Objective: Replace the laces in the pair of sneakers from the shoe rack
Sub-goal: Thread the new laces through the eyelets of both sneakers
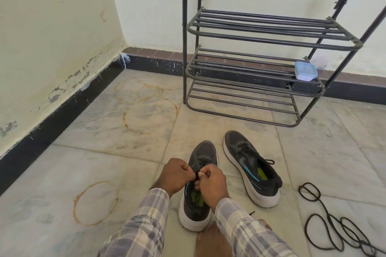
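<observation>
1. The left sneaker [193, 212] stands on the floor before the rack [250, 89]; the right sneaker [250, 170] stands nearer to the rack.
2. My left hand [177, 173] and right hand [212, 182], fingers curled, both pinch the left sneaker's lace [201, 160].
3. Spare laces [309, 183] lie farther from the rack, rightward.

Two dark grey, white-soled sneakers stand upright mid-floor. The nearer sneaker [195, 204] has its black lace [201, 161] pinched by the left hand [177, 175] and right hand [213, 183]. The farther sneaker [250, 170] is laced. Loose black laces [331, 216] coil by the floor's right edge.
</observation>
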Motion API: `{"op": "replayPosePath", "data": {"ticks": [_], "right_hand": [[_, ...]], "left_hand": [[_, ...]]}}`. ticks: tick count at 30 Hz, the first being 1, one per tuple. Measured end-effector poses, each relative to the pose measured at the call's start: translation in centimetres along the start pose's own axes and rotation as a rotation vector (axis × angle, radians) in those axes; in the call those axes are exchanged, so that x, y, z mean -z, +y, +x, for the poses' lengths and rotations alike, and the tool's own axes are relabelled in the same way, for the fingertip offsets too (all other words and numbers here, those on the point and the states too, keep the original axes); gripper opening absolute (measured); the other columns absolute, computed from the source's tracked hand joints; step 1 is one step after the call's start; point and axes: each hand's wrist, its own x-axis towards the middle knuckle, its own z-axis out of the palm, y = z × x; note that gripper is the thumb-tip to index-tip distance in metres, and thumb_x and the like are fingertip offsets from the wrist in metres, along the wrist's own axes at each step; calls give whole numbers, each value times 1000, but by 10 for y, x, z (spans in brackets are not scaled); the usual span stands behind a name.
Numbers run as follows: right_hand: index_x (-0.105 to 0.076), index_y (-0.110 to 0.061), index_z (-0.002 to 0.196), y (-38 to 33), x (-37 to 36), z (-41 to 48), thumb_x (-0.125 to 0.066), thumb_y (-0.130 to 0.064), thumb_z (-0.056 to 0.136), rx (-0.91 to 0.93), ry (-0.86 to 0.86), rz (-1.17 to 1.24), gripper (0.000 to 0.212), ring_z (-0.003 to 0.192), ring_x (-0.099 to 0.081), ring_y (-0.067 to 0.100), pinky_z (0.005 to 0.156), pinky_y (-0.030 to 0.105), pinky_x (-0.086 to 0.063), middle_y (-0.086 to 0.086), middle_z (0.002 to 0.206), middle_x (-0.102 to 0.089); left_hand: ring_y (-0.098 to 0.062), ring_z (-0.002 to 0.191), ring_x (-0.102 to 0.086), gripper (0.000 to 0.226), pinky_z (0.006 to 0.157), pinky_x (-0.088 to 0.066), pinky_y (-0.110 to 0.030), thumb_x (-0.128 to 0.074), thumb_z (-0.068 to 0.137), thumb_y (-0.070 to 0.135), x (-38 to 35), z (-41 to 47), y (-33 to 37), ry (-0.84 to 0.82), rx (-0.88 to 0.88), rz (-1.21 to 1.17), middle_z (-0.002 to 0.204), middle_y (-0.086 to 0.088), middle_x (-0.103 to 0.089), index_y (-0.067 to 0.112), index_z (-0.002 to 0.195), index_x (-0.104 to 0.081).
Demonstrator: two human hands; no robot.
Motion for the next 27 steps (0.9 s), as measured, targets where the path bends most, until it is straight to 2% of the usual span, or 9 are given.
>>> {"op": "replayPosePath", "data": {"ticks": [2, 5, 8, 10, 15, 20, 24, 27], "right_hand": [[-58, -14, 85, 0, 0, 1, -53, -7, 97, -6, -9, 5, 14, 61, -66, 15, 70, 35, -61, 10, 77, -69], [-58, -16, 86, -3, -1, 3, -52, -10, 98, -4, -14, 11, 15, 65, -67, 15, 69, 30, -59, 10, 80, -69], [-57, -25, 84, -5, -7, 5, -53, -15, 97, 25, -11, -51, 16, 75, -68, 17, 78, 37, -59, 3, 84, -67], [-56, -27, 84, -3, -11, 5, -53, -18, 96, 43, -6, -96, 16, 81, -65, 18, 82, 41, -57, 0, 87, -65], [-56, -25, 86, 0, -14, 6, -52, -16, 96, 42, 0, -121, 15, 84, -64, 17, 84, 40, -56, -1, 89, -62], [-56, -23, 89, -1, -15, 9, -52, -18, 97, 34, 21, -178, 11, 87, -61, 17, 86, 37, -54, 0, 93, -61], [-54, -23, 93, -1, -16, 10, -49, -21, 99, 44, 12, -254, 8, 90, -58, 15, 87, 34, -54, -1, 97, -58], [-53, -22, 96, -2, -18, 8, -46, -23, 100, 77, -1, -312, 8, 89, -58, 16, 86, 35, -53, 0, 98, -57]], "left_hand": [[-7, 49, -53, 13, 52, -45, -23, -74, 70, 6, 1, 1, -2, 36, -16, 18, 52, 3, -62, 12, 59, -72], [-10, 53, -53, 12, 54, -47, -23, -72, 74, 4, 0, 1, -6, 99, 6, -57, 54, 2, -61, 10, 64, -74], [-15, 59, -49, 12, 55, -43, -22, -68, 80, 0, 2, -1, -9, 102, 62, -225, 59, -3, -58, 3, 70, -75], [-16, 63, -49, 16, 57, -43, -23, -66, 83, 1, 2, 0, -12, 68, 96, -295, 60, -1, -59, 7, 70, -75], [0, 53, -50, 24, 58, -42, -18, -61, 89, 4, -5, 2, -16, 1, 93, -322, 52, 14, -59, 15, 70, -71], [-18, 76, -52, 19, 74, -42, -32, -58, 93, 11, -5, 5, -25, -95, 114, -389, 74, -3, -63, 10, 81, -72], [-19, 81, -58, 23, 76, -45, -31, -54, 95, 12, -6, 6, -27, -135, 151, -469, 84, -8, -69, 5, 90, -75], [-17, 77, -57, 26, 74, -46, -29, -52, 95, 12, -7, 5, -28, -158, 141, -489, 79, -6, -68, 10, 84, -75]]}}
